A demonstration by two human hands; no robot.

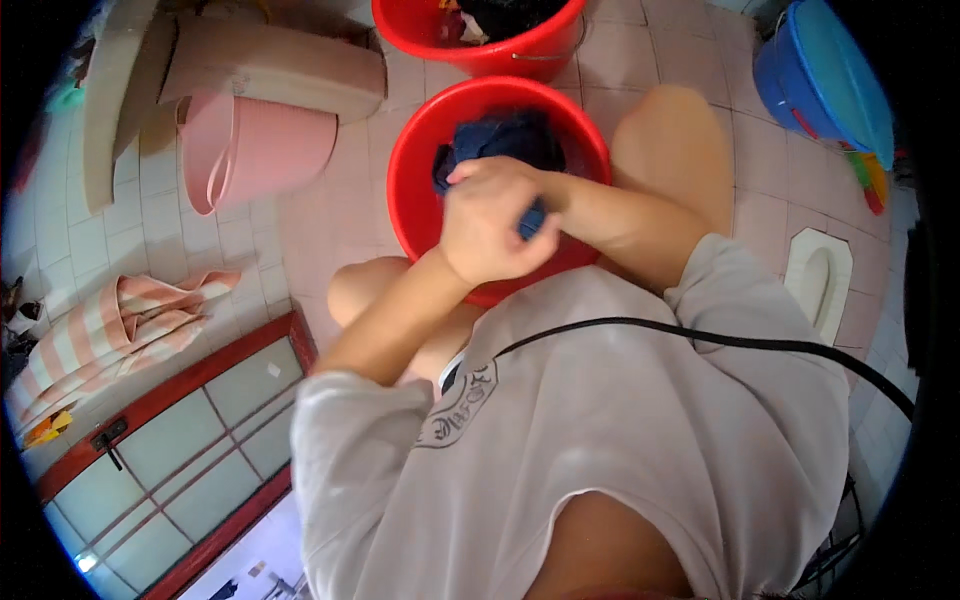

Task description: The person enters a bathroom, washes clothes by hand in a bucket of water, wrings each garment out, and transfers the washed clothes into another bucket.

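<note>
A wad of dark navy wet-looking cloth (510, 140) bunches over a round red basin (400, 170) between my knees. My left hand (485, 232) is closed around part of it, and a bit of blue fabric shows beside the thumb. Against it, my right hand (545, 188) is also closed on the cloth; its fingers are largely hidden behind the left hand. The hands press together above the near half of the basin, slightly blurred. Which kind of garment the cloth is, I cannot tell.
Just beyond stands a red bucket (530, 62) with dark clothes in it. A pink basket (285, 145) sits at left, a blue bucket (785, 75) at far right. A white squat toilet (818, 280) is set in the tiled floor at right. A black cable (640, 322) crosses my shirt.
</note>
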